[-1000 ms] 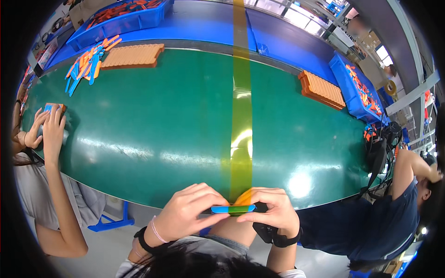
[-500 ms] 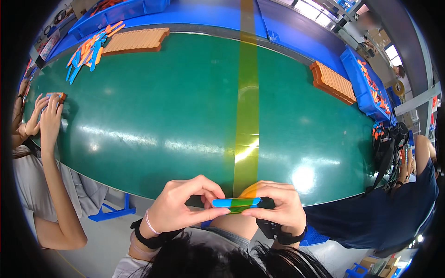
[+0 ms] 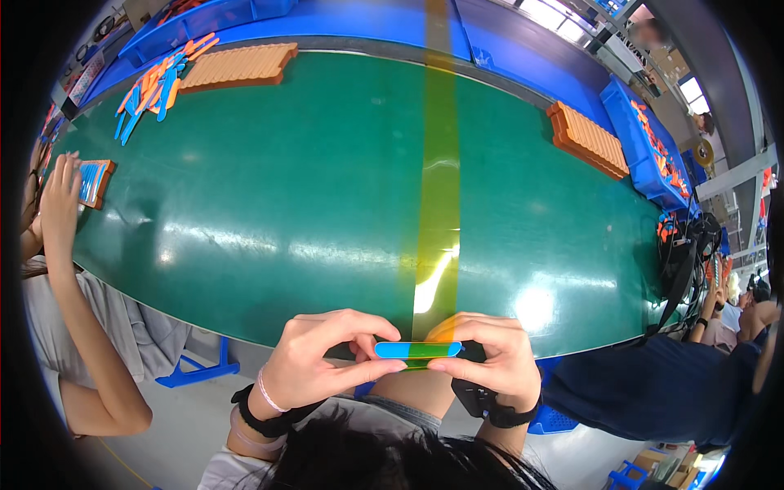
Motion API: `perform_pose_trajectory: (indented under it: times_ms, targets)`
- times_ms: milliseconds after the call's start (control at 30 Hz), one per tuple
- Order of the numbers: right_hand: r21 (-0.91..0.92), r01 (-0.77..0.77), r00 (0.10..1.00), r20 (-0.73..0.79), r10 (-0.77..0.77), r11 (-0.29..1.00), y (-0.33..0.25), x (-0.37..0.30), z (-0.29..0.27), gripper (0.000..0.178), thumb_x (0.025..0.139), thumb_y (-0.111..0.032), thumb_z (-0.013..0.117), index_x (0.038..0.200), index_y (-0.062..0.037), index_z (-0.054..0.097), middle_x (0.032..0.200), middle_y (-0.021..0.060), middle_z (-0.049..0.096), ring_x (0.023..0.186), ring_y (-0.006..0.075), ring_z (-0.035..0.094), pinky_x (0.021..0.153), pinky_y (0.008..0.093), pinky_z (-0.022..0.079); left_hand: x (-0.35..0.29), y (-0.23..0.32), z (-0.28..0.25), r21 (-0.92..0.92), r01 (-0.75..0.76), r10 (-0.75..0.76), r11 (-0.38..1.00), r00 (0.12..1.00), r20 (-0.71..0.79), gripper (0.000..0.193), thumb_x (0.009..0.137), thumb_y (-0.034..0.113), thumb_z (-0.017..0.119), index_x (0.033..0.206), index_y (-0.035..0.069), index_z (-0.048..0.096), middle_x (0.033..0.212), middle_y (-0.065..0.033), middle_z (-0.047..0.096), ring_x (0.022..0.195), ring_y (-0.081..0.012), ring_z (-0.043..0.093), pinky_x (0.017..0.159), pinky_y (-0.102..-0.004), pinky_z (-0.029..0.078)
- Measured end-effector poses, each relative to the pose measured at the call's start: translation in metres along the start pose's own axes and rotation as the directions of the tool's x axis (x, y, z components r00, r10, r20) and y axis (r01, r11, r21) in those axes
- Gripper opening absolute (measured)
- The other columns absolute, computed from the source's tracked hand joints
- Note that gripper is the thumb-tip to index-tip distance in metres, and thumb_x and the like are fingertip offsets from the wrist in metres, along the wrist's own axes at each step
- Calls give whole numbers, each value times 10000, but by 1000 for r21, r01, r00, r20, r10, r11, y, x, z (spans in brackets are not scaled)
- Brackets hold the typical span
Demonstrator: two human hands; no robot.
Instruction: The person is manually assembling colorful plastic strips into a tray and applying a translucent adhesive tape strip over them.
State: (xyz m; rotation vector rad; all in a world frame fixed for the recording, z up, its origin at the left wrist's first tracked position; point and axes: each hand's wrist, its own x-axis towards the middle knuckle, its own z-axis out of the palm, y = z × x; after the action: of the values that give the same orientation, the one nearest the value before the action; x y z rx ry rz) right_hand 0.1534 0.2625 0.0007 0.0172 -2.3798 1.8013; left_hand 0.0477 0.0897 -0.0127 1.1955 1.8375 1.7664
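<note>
My left hand (image 3: pixel 322 359) and my right hand (image 3: pixel 492 359) hold a flat blue strip (image 3: pixel 393 350) with rounded ends level between them, just off the table's near edge. Thumb and fingers of the left hand close on its left end; those of the right close on the other. A thin edge shows just beneath the strip, and I cannot tell whether it is a second strip. A see-through yellow band (image 3: pixel 439 188) runs down the view and tints the strip's middle green.
The green table (image 3: pixel 286 180) carries loose orange and blue strips (image 3: pixel 155 90), a grooved orange block (image 3: pixel 241 65) and another block (image 3: pixel 588 140). Blue bins (image 3: pixel 645 147) stand behind. At left, a co-worker's hand (image 3: pixel 61 200) is by a block holding blue strips (image 3: pixel 91 181). Another person (image 3: pixel 645 396) is at right.
My hands keep hold of the strip, which has shifted slightly. The left co-worker's hands have moved off their block, uncovering its blue strips. The person at right has leaned or shifted lower.
</note>
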Motion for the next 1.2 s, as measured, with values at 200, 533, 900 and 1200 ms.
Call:
perform_pose_trajectory:
  times_ms: [200,533,900,1200]
  targets:
    - [-10,4,1000,10,-4,1000,-1,0,0,183,636,-23,678,789,18,586,735,96,597,639,203,562,568,262,432,-3,-1,-2,5,22,-22,1000,999,28,217,622,38,711,793,4,581,617,-46,562,533,-85,552,474,-188,460]
    - [6,25,1000,13,-25,1000,1,0,-1,187,626,-26,686,772,23,580,714,105,586,625,208,555,550,267,427,-2,-2,-2,22,-14,14,1000,1000,13,228,604,41,725,784,9,589,601,-49,558,515,-89,550,471,-189,454]
    - [40,30,999,19,-31,999,4,0,0,186,637,-31,679,782,30,580,723,113,585,634,214,551,576,273,432,0,-2,-2,36,-8,7,999,1000,12,216,603,23,714,775,5,584,701,-74,602,585,-137,557,528,-222,464]
    - [27,-5,1000,16,4,1000,1,-1,0,176,641,-27,673,776,33,578,724,117,584,648,221,557,591,277,438,0,-4,-1,-8,-65,65,998,998,27,199,617,5,695,777,2,577,738,-90,612,657,-172,595,572,-240,479]
